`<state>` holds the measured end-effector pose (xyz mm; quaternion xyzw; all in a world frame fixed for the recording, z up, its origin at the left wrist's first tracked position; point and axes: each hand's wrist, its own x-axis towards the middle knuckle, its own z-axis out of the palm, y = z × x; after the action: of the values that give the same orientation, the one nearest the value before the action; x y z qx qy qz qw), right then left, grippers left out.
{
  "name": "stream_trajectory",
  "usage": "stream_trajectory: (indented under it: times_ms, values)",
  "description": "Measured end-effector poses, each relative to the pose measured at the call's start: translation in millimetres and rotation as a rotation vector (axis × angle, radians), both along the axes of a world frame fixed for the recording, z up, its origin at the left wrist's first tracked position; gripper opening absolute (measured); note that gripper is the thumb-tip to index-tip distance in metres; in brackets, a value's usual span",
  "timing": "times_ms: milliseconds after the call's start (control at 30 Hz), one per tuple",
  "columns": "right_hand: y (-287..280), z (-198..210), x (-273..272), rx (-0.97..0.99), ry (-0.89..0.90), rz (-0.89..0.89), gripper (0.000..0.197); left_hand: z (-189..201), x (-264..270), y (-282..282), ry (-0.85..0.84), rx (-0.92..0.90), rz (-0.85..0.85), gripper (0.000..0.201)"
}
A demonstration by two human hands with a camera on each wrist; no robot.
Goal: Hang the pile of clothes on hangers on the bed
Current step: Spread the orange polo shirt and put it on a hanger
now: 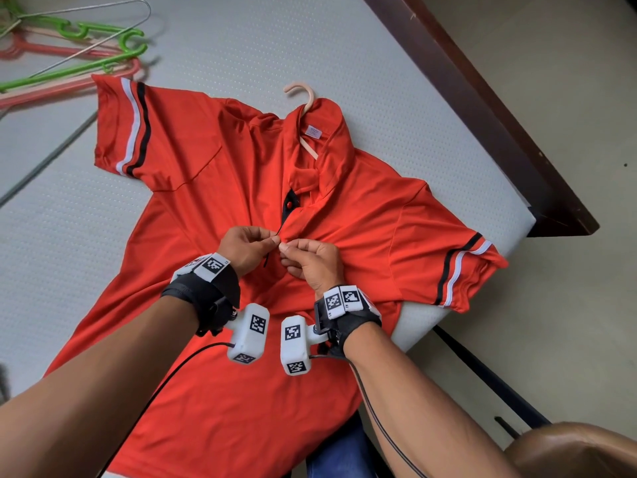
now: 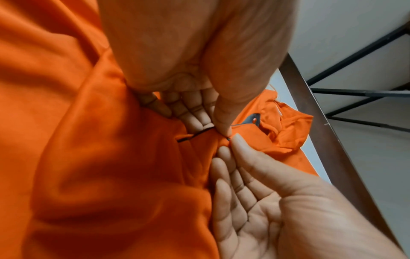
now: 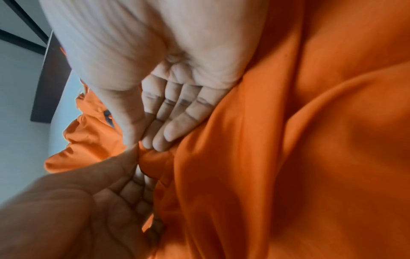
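Both forearms reach forward side by side. The left hand (image 1: 246, 246) and right hand (image 1: 310, 258) meet thumb to thumb, each pinching fabric between thumb and forefinger.

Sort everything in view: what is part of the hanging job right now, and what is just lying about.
In use:
red polo shirt
pink hanger inside its collar
left hand and right hand, pinching the placket

Lying about:
spare hangers on the mattress
dark bed frame

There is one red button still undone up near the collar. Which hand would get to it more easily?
Probably the left hand: it pinches the orange polo shirt's black-edged placket just below that red button, while the right hand sits lower, off to the side.
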<state>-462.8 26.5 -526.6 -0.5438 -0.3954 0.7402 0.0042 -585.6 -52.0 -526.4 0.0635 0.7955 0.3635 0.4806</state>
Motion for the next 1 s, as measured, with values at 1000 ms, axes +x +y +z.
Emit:
stream_trajectory:
  times_ms: [1000]
  values:
    - [16,14,-15,0.772,-0.414,0.362,0.015,40,-22,41,0.621,0.048,-0.627,0.022]
